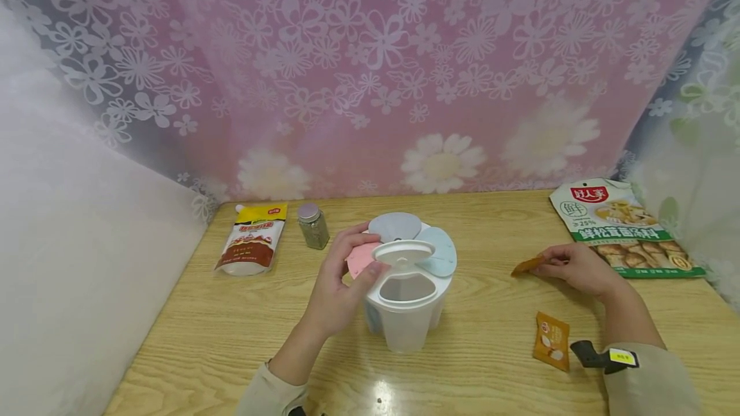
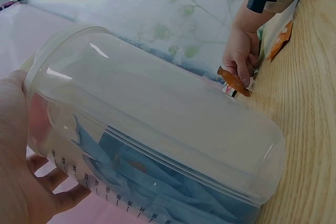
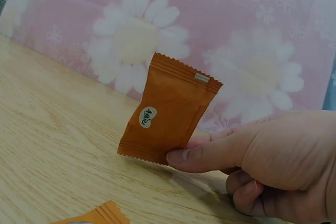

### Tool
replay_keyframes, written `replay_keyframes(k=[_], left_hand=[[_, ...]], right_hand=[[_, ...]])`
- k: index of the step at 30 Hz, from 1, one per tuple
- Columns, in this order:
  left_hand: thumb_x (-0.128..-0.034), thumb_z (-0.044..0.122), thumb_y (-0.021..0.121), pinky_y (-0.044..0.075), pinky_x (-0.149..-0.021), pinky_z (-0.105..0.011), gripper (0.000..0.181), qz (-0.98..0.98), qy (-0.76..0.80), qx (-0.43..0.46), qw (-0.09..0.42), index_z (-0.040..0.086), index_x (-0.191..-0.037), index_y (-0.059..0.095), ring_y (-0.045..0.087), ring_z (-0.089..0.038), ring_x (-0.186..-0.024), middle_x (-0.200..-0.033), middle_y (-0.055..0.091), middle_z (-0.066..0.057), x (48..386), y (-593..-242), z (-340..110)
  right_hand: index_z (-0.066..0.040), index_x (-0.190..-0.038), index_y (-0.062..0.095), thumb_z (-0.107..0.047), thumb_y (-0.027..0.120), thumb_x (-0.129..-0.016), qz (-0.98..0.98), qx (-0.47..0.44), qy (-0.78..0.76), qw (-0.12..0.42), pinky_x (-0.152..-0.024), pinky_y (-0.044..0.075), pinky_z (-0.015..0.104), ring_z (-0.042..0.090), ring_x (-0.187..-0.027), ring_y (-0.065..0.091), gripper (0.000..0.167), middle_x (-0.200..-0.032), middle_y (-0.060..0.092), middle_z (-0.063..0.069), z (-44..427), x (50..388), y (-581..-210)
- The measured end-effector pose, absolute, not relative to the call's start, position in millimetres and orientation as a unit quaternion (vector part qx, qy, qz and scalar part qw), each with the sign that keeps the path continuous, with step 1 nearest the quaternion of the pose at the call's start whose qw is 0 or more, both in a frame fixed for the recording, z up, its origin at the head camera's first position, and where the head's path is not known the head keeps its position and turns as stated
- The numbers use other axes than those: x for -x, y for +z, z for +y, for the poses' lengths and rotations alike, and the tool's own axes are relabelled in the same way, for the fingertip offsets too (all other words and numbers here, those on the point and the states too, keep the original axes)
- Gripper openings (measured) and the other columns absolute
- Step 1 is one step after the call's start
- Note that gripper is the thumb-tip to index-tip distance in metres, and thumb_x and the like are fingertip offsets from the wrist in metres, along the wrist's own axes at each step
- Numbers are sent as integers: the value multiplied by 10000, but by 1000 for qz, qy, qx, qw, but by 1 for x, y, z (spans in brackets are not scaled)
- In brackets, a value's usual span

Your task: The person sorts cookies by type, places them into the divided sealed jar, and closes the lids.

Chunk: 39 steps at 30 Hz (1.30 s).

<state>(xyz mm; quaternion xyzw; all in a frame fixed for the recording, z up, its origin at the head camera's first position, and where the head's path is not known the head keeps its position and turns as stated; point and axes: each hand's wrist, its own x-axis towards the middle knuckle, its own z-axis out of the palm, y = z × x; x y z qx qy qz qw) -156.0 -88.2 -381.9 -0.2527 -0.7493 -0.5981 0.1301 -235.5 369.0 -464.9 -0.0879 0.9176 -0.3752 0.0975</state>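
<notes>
My left hand point(image 1: 335, 291) grips the side of a clear, divided storage container point(image 1: 405, 332) near its top. Its lid has pink, grey and light blue flaps; the front white flap point(image 1: 403, 250) stands raised over an opening. Through the wall, the left wrist view shows blue packets point(image 2: 157, 182) in one compartment, beside a front one with nothing visible in it. Over to the right, my right hand point(image 1: 581, 269) pinches a small orange sachet point(image 3: 167, 114) by one corner, thumb on its face. A second orange sachet point(image 1: 552, 342) lies flat on the table nearer me.
At the back left stand a yellow, white and brown pouch point(image 1: 252, 241) and a small glass jar point(image 1: 313, 228) with a pinkish lid. A large green and white food bag point(image 1: 627, 230) lies at the right, beyond my right hand. Floral cloth point(image 1: 370, 82) hangs behind the table.
</notes>
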Motion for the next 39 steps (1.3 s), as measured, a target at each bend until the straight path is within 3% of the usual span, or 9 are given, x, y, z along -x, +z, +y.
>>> replay_keyframes(k=[4, 12, 18, 22, 30, 36, 39], left_hand=[[-944, 179, 625, 494, -1008, -353, 332, -750, -598, 252, 131, 143, -1274, 615, 447, -272, -1386, -1476, 483, -72, 156, -383, -89], [-942, 164, 627, 505, -994, -349, 341, -749, -596, 259, 132, 133, -1281, 614, 446, -283, -1383, -1471, 478, -93, 157, -383, -88], [-940, 178, 638, 502, -993, -344, 339, -752, -595, 253, 126, 150, -1278, 618, 449, -259, -1381, -1466, 484, -58, 157, -384, -87], [-944, 201, 636, 503, -993, -351, 335, -755, -593, 251, 125, 161, -1276, 616, 450, -249, -1380, -1469, 481, -40, 158, -384, -87], [-945, 196, 630, 497, -1000, -356, 336, -753, -595, 252, 125, 152, -1278, 616, 452, -258, -1377, -1466, 483, -50, 159, -385, -89], [-946, 203, 631, 487, -1015, -371, 337, -752, -598, 250, 120, 158, -1280, 616, 444, -248, -1386, -1475, 476, -43, 158, -384, -90], [-946, 223, 631, 491, -1010, -372, 337, -755, -596, 247, 120, 169, -1278, 616, 444, -238, -1386, -1475, 477, -29, 157, -384, -90]], right_hand=[[-84, -1074, 741, -295, 693, -943, 923, 103, -361, 90, -641, 459, 229, 25, -769, 544, 253, -1045, 717, 74, 366, 236, -463], [-70, -1065, 739, -291, 671, -960, 915, 118, -375, 93, -552, 381, 270, 80, -620, 417, 254, -740, 528, -11, 355, 235, -456], [-79, -1056, 736, -254, 660, -971, 904, 107, -403, 95, -526, 412, 278, 85, -594, 418, 209, -761, 535, -4, 343, 234, -447], [-57, -1100, 718, -169, 630, -986, 901, 109, -412, 81, -519, 421, 296, 96, -579, 409, 184, -771, 526, 3, 334, 232, -436], [-16, -1124, 692, -11, 538, -971, 879, 120, -459, 52, -460, 370, 306, 81, -500, 277, 217, -610, 304, -86, 305, 222, -405], [26, -1074, 685, 145, 507, -860, 852, 136, -504, 40, -456, 369, 283, 101, -537, 321, 303, -645, 404, -73, 287, 211, -382], [-16, -1032, 702, 203, 490, -814, 832, 146, -534, 31, -451, 353, 284, 124, -567, 342, 375, -675, 409, -72, 280, 205, -372]])
